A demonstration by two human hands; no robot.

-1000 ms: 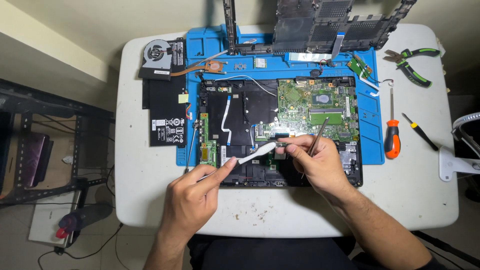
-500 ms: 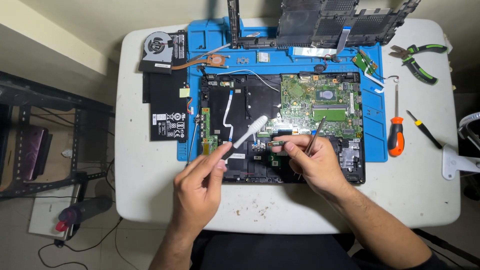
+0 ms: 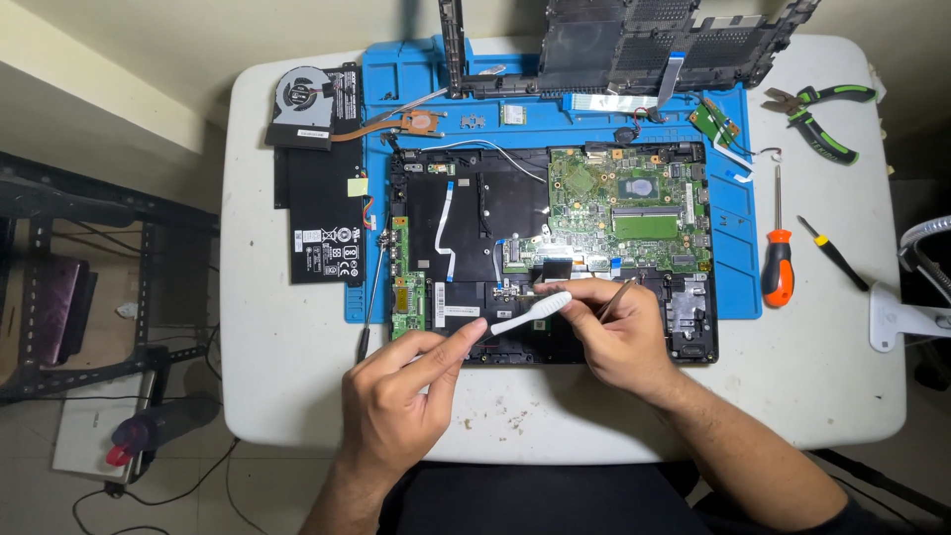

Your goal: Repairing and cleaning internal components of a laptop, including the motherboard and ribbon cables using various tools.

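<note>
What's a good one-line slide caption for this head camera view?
Left hand holds a white toothbrush over an opened laptop on a blue mat; right hand holds a thin metal tool.

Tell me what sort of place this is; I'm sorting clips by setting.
Likely a home electronics repair bench: an opened laptop on a blue work mat, with an orange screwdriver and pliers beside it.

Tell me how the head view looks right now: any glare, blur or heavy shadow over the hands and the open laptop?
Head view: even overhead light, no blur; left hand, white brush and right hand sharp; soft shadows under both hands; motherboard readable; mild wide-angle bending at table edges; floor at left dim.
</note>
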